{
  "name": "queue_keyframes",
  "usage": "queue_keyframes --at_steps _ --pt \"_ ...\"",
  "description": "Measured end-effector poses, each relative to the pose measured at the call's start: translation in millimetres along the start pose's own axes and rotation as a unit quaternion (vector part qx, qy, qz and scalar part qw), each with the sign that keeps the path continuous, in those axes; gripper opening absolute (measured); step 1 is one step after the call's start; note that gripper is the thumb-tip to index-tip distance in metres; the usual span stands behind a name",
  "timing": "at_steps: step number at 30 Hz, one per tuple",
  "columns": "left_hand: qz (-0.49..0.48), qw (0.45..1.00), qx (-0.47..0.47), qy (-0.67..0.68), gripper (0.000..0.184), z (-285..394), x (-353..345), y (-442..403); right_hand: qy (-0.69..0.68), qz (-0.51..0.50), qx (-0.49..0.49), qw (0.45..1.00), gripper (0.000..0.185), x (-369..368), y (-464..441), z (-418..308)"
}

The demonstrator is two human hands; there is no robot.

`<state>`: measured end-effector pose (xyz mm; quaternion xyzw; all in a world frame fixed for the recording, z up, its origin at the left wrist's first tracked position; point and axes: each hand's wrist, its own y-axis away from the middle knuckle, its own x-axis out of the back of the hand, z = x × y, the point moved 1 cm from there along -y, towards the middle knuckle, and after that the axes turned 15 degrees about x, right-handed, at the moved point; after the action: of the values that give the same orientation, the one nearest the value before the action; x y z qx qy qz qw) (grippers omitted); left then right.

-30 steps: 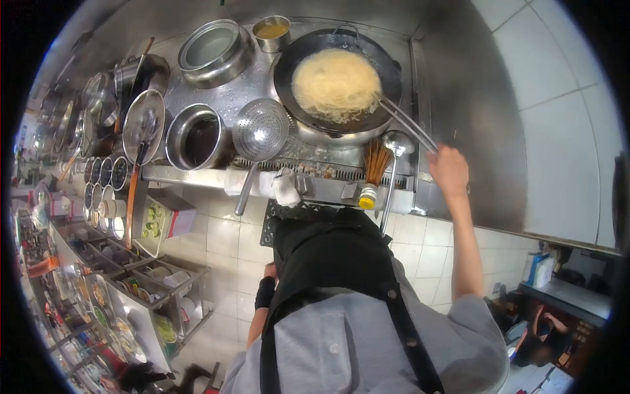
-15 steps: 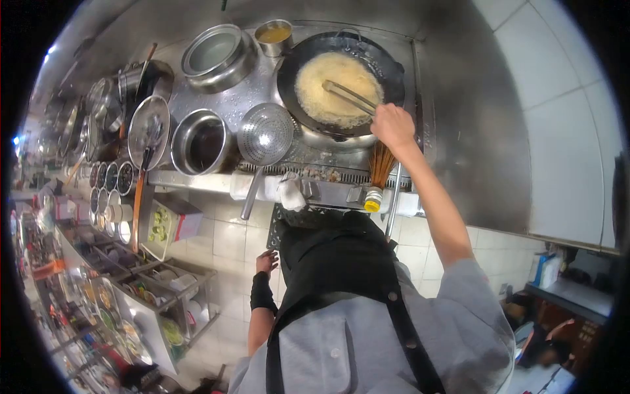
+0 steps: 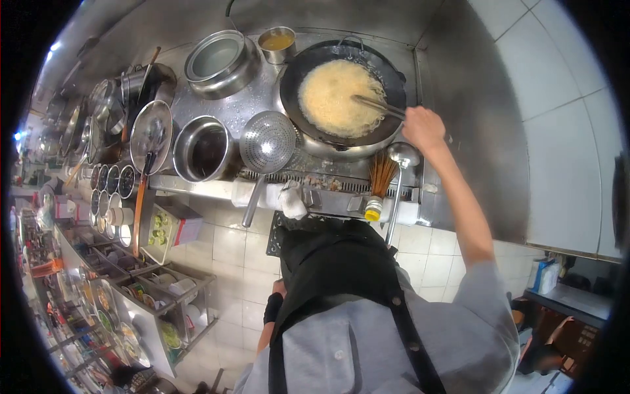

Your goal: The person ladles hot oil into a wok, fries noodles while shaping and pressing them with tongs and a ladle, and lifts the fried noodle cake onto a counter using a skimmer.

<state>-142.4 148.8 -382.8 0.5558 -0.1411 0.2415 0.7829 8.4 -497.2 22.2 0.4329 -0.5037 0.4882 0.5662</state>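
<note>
My right hand is closed around a pair of long cooking chopsticks. Their tips dip into pale yellow, foaming food with noodle-like strands, which fills the bottom of a black wok. Just below that hand, a metal ladle and a bamboo wok brush with a yellow end stand at the stove's front edge. My left hand hangs low beside the black apron, which partly covers it. Its fingers are hidden.
Left of the wok rest a perforated strainer, a pot of dark liquid, a lidded steel pot and a cup of yellow liquid. A mesh skimmer leans farther left. A steel wall bounds the right side.
My right hand and the chopsticks have shifted right within the wok, bringing the ladle's bowl into view. My left hand has drawn down and in behind the apron.
</note>
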Motion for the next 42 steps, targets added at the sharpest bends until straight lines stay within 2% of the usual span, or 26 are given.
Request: queue_keyframes --at_steps 2,3,4,5,7,10,13,14,15,16,18,19,20,22,24,25,27,29,30,31,33,34,37,41,42 --pt "-0.021 0.983 0.066 0.168 0.033 10.0 15.2 -11.0 0.002 0.022 -0.002 1.0 0.015 -22.1 -32.3 5.2" --pt "-0.038 0.953 0.117 0.275 0.036 18.0 25.3 -11.4 0.004 0.036 -0.009 0.999 0.016 -33.9 -49.5 9.0" --pt "-0.043 0.908 0.166 0.381 0.038 26.8 36.0 -11.2 0.006 0.049 -0.017 0.999 0.016 -42.2 -61.7 11.8" --pt "-0.052 0.833 0.227 0.502 0.041 36.7 46.8 -12.1 0.009 0.057 -0.018 0.998 0.016 -46.4 -71.5 14.4" --pt "-0.042 0.822 0.203 0.53 0.047 40.3 62.2 -16.6 0.014 0.068 -0.02 0.997 0.017 -54.5 -80.7 14.9" --pt "-0.052 0.809 0.168 0.561 0.042 45.6 71.8 -13.0 0.006 0.041 -0.004 0.999 0.016 -47.6 -66.6 6.1" --pt "-0.041 0.81 0.224 0.54 0.047 46.0 56.9 -11.2 0.008 0.025 0.014 1.0 0.014 -24.1 -29.8 -10.1" --pt "-0.013 0.881 0.165 0.444 0.044 39.6 46.4 -10.0 0.003 0.011 0.018 1.0 0.014 -19.6 -18.2 -12.2" --pt "0.0 0.957 0.092 0.277 0.04 33.9 40.7 -6.6 -0.003 -0.004 0.021 1.0 0.014 -16.3 -5.8 -12.7" --pt "0.043 0.993 0.014 0.108 0.037 28.3 35.1 -2.9 -0.01 -0.017 0.023 1.0 0.014 -11.3 7.2 -13.1" --pt "0.016 0.999 0.027 0.035 0.03 28.4 34.9 4.8 -0.017 -0.03 0.013 0.999 0.013 17.7 35.8 -15.5" --pt "-0.035 0.971 0.132 0.197 0.027 33.1 31.5 10.7 -0.021 -0.036 0.009 0.999 0.013 33.3 46.4 -15.5" --pt "-0.086 0.903 0.232 0.351 0.025 35.1 28.2 14.9 -0.014 -0.032 -0.009 0.999 0.013 47.1 54.3 -14.0" --pt "-0.065 0.936 0.152 0.312 0.026 29.5 24.0 14.6 0.0 -0.022 -0.045 0.999 0.015 67.8 66.0 -9.8" --pt "-0.027 0.982 0.074 0.174 0.028 14.0 19.9 1.3 0.01 0.004 -0.051 0.999 0.017 72.5 65.2 -2.0" --pt "0.0 0.998 0.035 0.055 0.03 1.6 16.9 -14.0 0.015 0.018 -0.054 0.998 0.018 73.2 62.5 1.9" --pt "0.012 0.999 0.033 0.032 0.034 2.1 22.5 -22.1 0.007 0.011 -0.034 0.999 0.016 69.0 50.7 3.5" --pt "-0.02 0.969 0.107 0.224 0.04 11.2 34.5 -35.1 0.002 0.008 -0.011 1.0 0.013 56.5 33.2 4.1" --pt "-0.056 0.916 0.164 0.363 0.042 23.8 44.6 -35.7 0.002 0.009 0.001 1.0 0.013 43.1 22.3 4.4" --pt "-0.071 0.837 0.221 0.495 0.045 37.2 55.3 -35.6 0.001 0.01 0.013 1.0 0.012 30.0 10.7 4.6" --pt "-0.07 0.806 0.224 0.543 0.047 52.9 72.1 -32.7 0.014 -0.002 0.03 0.999 0.012 5.2 -15.5 6.5" --pt "-0.061 0.821 0.21 0.527 0.047 56.5 77.3 -32.9 0.021 -0.007 0.038 0.999 0.013 -3.4 -28.3 9.3" --pt "-0.065 0.815 0.179 0.547 0.047 47.6 73.8 -38.6 0.039 0.019 0.03 0.999 0.014 -13.5 -61.4 16.7" --pt "-0.046 0.829 0.214 0.515 0.043 47.9 57.3 -21.7 0.05 0.053 0.014 0.997 0.016 26.0 -70.0 17.6" --pt "-0.03 0.869 0.183 0.459 0.042 35.7 45.1 -21.4 0.048 0.056 0.013 0.997 0.016 37.1 -66.4 17.5"
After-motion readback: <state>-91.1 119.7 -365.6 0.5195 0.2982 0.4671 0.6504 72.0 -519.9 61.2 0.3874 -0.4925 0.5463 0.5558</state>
